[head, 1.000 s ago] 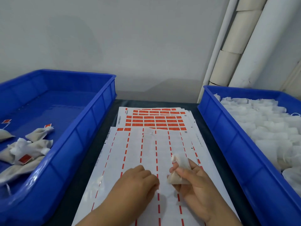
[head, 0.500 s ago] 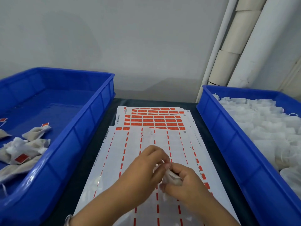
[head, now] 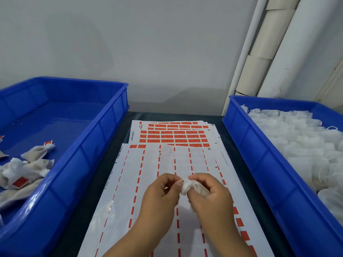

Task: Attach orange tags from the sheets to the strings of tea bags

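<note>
The left hand [head: 159,193] has risen off the sheet [head: 133,182] and now pinches at the tea bag [head: 187,187] grasped by the right hand [head: 209,193]; probably string being freed

Two blue bins [head: 104,130] [head: 246,138] wall in the tag sheets [head: 130,182], leaving a lane between.

White tea bag [head: 187,188] crumpled above near-stripped tag sheet [head: 167,164], fuller orange tag sheets [head: 174,135] behind
</note>
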The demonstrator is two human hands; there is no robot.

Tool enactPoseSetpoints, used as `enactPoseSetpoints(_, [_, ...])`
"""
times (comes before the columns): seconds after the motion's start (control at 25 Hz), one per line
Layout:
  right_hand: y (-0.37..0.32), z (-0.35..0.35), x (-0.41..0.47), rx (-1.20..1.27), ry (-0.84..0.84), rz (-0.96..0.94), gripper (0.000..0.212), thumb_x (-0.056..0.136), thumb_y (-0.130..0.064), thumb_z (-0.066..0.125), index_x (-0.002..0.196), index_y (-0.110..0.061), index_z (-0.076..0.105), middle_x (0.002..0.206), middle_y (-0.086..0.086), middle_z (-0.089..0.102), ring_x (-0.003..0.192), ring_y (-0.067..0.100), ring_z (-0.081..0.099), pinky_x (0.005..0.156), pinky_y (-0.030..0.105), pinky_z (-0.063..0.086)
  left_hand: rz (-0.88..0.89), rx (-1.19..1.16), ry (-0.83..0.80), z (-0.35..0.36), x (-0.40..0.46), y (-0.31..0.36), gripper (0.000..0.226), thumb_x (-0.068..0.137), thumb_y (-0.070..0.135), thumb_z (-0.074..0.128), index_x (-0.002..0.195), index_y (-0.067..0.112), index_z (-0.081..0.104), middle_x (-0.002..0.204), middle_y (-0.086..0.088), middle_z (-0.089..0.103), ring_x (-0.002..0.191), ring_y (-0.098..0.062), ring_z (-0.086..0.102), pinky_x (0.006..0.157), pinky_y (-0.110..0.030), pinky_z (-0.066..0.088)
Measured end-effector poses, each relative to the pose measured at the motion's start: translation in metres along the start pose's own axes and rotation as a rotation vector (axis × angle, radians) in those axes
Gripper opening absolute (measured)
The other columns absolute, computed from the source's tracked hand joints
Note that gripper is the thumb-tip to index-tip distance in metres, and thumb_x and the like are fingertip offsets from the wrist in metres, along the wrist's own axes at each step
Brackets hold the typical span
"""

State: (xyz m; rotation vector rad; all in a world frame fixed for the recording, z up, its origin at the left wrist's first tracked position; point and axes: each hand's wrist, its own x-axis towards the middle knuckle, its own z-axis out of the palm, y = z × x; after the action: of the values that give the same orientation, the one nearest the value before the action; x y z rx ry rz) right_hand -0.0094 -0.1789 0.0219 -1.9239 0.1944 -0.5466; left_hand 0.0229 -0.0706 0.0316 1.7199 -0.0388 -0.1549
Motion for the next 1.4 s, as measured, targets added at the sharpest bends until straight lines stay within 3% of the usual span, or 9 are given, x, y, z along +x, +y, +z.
enactPoseSetpoints(0.12, [0.002,0.001,0.001,-0.096,-0.067,-0.072,0.034,0.075,-0.024,0.076,0.074,-0.05,0.053,0.069,-0.034,0.057,0.086,-0.017,0.054,0.06,-0.001,0.043,-0.004,-0.034,0.045,-0.002,0.003,0.003,0.015,0.091,0.025,0.055,0.081,0.026,0.065,0.071,0.011,0.065,0.066,-0.006,0.059,0.053,-0.007,0.043])
enactPoseSetpoints(0.32, [0.006,0.009,-0.002,-0.083,-0.097,0.035,0.025,0.078,-0.032,0.074,0.078,-0.046,0.053,0.074,-0.027,0.061,0.074,0.0,0.063,0.057,0.005,0.047,0.143,0.123,-0.047,-0.005,0.006,0.005,0.015,0.089,0.021,0.059,0.078,0.03,0.064,0.07,0.02,0.065,0.071,0.007,0.059,0.056,-0.004,0.044])
enactPoseSetpoints(0.48, [0.01,0.008,-0.007,-0.129,-0.042,-0.097,0.036,0.074,-0.033,0.077,0.091,-0.051,0.051,0.079,-0.032,0.06,0.079,-0.002,0.063,0.071,0.008,0.052,0.004,0.036,-0.041,-0.007,0.012,0.002,0.019,0.089,0.02,0.06,0.073,0.024,0.069,0.066,0.01,0.068,0.063,-0.006,0.063,0.057,-0.014,0.049])
enactPoseSetpoints(0.56, [0.012,0.008,-0.008,-0.179,-0.018,-0.162,0.028,0.075,-0.037,0.073,0.102,-0.041,0.064,0.093,-0.025,0.066,0.079,-0.003,0.062,0.078,0.011,0.053,-0.095,-0.033,-0.069,-0.011,0.017,0.001,0.022,0.089,0.018,0.06,0.071,0.021,0.072,0.068,0.004,0.07,0.064,-0.013,0.063,0.06,-0.023,0.052])
enactPoseSetpoints(0.72, [0.007,0.007,-0.004,-0.179,0.029,-0.14,0.045,0.069,-0.056,0.056,0.101,-0.029,0.071,0.084,-0.04,0.053,0.082,-0.018,0.057,0.063,-0.006,0.04,-0.159,0.043,-0.092,-0.017,0.021,0.001,0.021,0.087,0.017,0.061,0.07,0.02,0.072,0.061,0.005,0.067,0.061,-0.012,0.058,0.059,-0.024,0.049])
enactPoseSetpoints(0.84, [0.005,0.006,0.0,-0.185,0.036,-0.095,0.043,0.069,-0.061,0.051,0.095,-0.032,0.07,0.077,-0.041,0.047,0.075,-0.012,0.058,0.059,-0.004,0.04,-0.09,0.157,-0.038,-0.014,0.018,0.004,0.019,0.087,0.017,0.061,0.071,0.024,0.068,0.062,0.007,0.065,0.064,-0.01,0.058,0.058,-0.021,0.046])
enactPoseSetpoints(1.0, [0.005,0.007,0.001,-0.209,0.033,0.004,0.012,0.08,-0.046,0.063,0.086,-0.04,0.056,0.073,-0.034,0.049,0.072,-0.004,0.058,0.057,0.001,0.041,0.135,0.29,0.123,-0.009,0.005,0.008,0.017,0.08,0.028,0.069,0.081,0.036,0.055,0.088,0.019,0.055,0.08,-0.005,0.054,0.06,-0.013,0.041])
enactPoseSetpoints(1.2, [-0.004,0.005,0.003,-0.079,0.019,0.16,0.011,0.079,-0.046,0.063,0.081,-0.041,0.053,0.074,-0.03,0.054,0.071,-0.003,0.058,0.053,0.0,0.042,0.29,0.399,0.045,-0.008,-0.003,0.011,0.015,0.074,0.046,0.069,0.079,0.045,0.054,0.086,0.029,0.054,0.082,0.005,0.053,0.061,-0.008,0.039])
enactPoseSetpoints(1.4, [-0.012,0.005,0.007,0.02,-0.041,0.329,0.015,0.085,-0.045,0.059,0.072,-0.038,0.056,0.069,-0.023,0.06,0.069,0.001,0.061,0.05,0.003,0.042,0.348,0.464,0.026,-0.011,0.002,0.014,0.016,0.08,0.041,0.059,0.081,0.054,0.049,0.08,0.037,0.049,0.078,0.011,0.05,0.059,-0.004,0.036])
